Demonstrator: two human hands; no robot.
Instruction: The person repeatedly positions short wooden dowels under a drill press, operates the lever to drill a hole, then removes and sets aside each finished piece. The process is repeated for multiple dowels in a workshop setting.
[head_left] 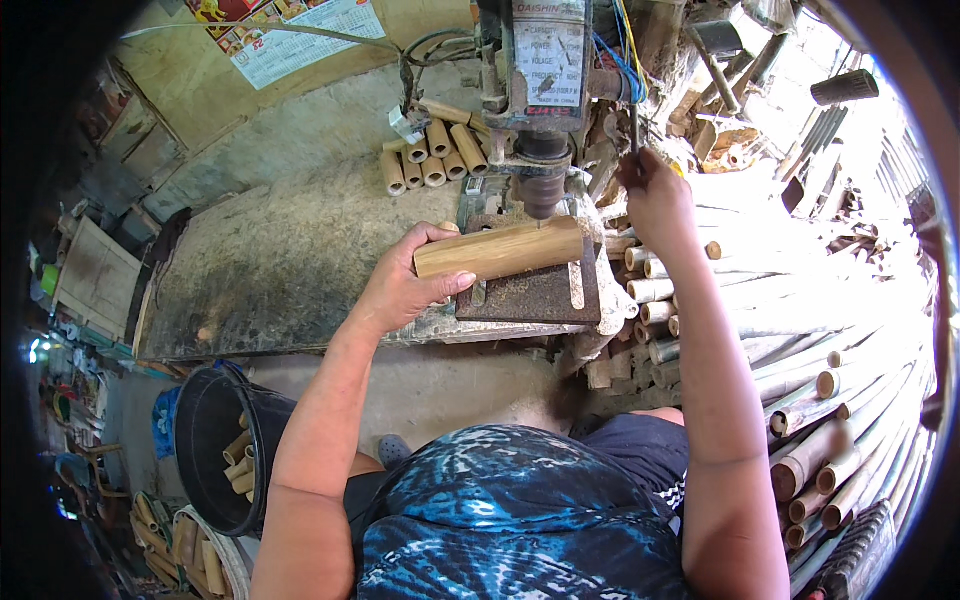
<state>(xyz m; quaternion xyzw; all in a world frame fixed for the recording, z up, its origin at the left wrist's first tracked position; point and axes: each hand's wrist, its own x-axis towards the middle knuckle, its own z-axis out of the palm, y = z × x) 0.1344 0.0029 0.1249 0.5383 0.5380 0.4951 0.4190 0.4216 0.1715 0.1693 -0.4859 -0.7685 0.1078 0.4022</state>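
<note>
My left hand is wrapped round the left end of a bamboo tube, thumb on the near side. The tube lies sideways over the slotted metal table of a drill press. Right above the tube's right part is the chuck, its thin bit reaching down to the bamboo; whether it has entered cannot be seen. To the right, my raised right hand is closed round the dark feed lever of the press. Sawdust lies on the metal table.
Short bamboo tubes are stacked at the back of the wooden bench. Long bamboo poles fill the right side. A black bucket with cut pieces stands at lower left, near a sack of more pieces. Wires hang beside the press.
</note>
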